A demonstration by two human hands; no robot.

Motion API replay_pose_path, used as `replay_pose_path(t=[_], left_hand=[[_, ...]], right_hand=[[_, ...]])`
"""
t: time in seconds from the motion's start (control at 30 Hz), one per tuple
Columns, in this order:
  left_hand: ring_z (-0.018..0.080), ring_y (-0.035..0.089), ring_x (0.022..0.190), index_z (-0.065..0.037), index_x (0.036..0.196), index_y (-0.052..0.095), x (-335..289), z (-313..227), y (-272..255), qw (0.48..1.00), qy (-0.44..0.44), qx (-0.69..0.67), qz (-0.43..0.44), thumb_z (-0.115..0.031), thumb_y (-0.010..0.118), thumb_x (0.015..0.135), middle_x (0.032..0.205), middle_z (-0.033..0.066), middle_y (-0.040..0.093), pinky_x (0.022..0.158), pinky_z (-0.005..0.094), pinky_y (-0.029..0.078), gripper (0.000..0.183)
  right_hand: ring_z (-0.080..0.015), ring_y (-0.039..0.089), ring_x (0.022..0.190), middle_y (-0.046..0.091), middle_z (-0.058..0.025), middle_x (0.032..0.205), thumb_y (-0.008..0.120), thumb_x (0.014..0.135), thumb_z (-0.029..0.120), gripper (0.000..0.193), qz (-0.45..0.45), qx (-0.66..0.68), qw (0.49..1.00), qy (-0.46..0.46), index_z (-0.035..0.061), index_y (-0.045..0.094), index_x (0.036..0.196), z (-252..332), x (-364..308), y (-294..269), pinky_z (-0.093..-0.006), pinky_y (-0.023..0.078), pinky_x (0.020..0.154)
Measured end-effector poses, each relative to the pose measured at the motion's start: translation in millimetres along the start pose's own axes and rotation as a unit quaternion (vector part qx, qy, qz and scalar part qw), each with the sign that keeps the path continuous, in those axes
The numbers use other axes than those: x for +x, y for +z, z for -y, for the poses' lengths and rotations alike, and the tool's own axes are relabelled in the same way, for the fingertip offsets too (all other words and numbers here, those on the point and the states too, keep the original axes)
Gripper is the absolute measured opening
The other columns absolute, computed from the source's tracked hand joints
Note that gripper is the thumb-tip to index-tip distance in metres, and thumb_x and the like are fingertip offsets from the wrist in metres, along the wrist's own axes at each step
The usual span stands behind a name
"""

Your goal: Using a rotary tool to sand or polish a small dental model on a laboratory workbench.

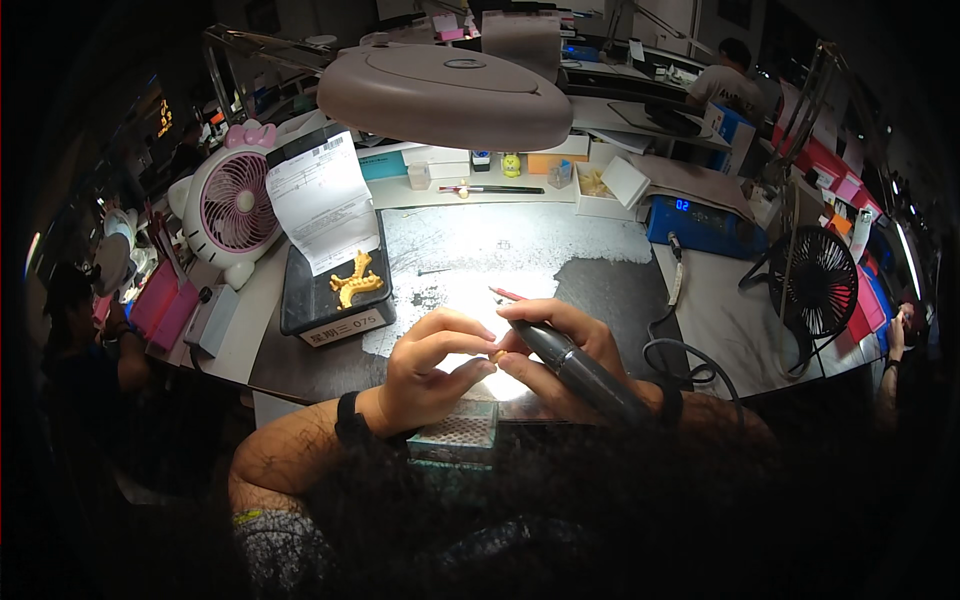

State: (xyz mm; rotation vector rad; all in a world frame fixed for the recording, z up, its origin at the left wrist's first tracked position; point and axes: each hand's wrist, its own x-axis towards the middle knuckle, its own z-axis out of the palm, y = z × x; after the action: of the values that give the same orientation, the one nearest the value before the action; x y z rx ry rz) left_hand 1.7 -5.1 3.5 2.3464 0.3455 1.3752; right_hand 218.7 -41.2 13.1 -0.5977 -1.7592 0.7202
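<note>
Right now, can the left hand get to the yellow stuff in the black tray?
Probably yes: the black tray is nearby, and the paper leaves the yellow stuff uncovered. But the left hand looks busy with a small piece.

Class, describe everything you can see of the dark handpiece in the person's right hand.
The handpiece is a thick, dark grey-black rod with a narrow, lighter ring around its body; its smooth surface looks like metal or hard plastic. It slants across the right hand, between thumb and index finger, front end toward the upper left. Its working tip cannot be made out, and its rear end fades into shadow.
</note>
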Motion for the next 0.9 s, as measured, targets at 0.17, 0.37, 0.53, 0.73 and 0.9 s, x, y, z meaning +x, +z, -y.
replay_pose_path(t=[0.17, 0.37, 0.53, 0.73, 0.9], left_hand=[[0.0216, 0.067, 0.096, -0.002, 0.103, 0.069, -0.9, 1.2, 0.1, 1.0, 0.008, 0.009, 0.003, 0.008, 0.079, 0.08, 0.106, 0.0119, 0.067, 0.082, 0.0325, 0.054, 0.027], [0.0217, 0.067, 0.096, -0.002, 0.101, 0.069, -1.5, 1.8, -0.2, 1.0, -0.005, 0.004, -0.003, 0.007, 0.079, 0.08, 0.105, 0.0118, 0.068, 0.083, 0.0323, 0.054, 0.025], [0.0216, 0.067, 0.096, -0.003, 0.1, 0.069, -0.6, 1.4, 0.2, 1.0, -0.004, -0.004, -0.003, 0.007, 0.079, 0.08, 0.104, 0.0117, 0.068, 0.083, 0.0322, 0.054, 0.024], [0.0216, 0.066, 0.097, -0.003, 0.1, 0.068, -2.1, 3.2, 0.8, 1.0, 0.0, -0.009, -0.007, 0.007, 0.079, 0.08, 0.104, 0.0114, 0.067, 0.083, 0.0323, 0.053, 0.025], [0.0215, 0.066, 0.097, -0.004, 0.101, 0.068, -2.0, 2.8, -0.4, 1.0, 0.006, -0.008, -0.004, 0.008, 0.079, 0.079, 0.104, 0.0111, 0.067, 0.083, 0.0324, 0.052, 0.027]], right_hand=[[-0.0121, 0.072, 0.078, 0.072, -0.0072, 0.081, 0.077, 0.086, 0.001, 0.043, 0.003, -0.005, 1.0, -0.021, 0.0014, 0.06, 0.125, -5.1, 0.3, 0.2, -0.0437, 0.042, 0.116], [-0.0121, 0.072, 0.079, 0.073, -0.0072, 0.082, 0.078, 0.086, 0.001, 0.044, 0.006, 0.007, 1.0, -0.001, 0.0015, 0.06, 0.125, -4.9, -1.2, 1.2, -0.0426, 0.042, 0.116], [-0.0127, 0.072, 0.08, 0.073, -0.0073, 0.084, 0.079, 0.086, 0.001, 0.043, 0.004, 0.009, 1.0, 0.011, 0.0012, 0.06, 0.125, -2.6, -2.0, 1.1, -0.0406, 0.044, 0.114], [-0.0123, 0.072, 0.08, 0.073, -0.007, 0.084, 0.079, 0.086, 0.001, 0.044, 0.012, -0.001, 1.0, -0.018, 0.0014, 0.06, 0.125, -4.5, 0.0, -0.7, -0.0399, 0.044, 0.113], [-0.0122, 0.072, 0.08, 0.073, -0.0066, 0.085, 0.078, 0.086, 0.0, 0.043, 0.013, 0.003, 1.0, -0.02, 0.0017, 0.061, 0.125, -5.1, -0.8, 0.2, -0.0377, 0.047, 0.111]])
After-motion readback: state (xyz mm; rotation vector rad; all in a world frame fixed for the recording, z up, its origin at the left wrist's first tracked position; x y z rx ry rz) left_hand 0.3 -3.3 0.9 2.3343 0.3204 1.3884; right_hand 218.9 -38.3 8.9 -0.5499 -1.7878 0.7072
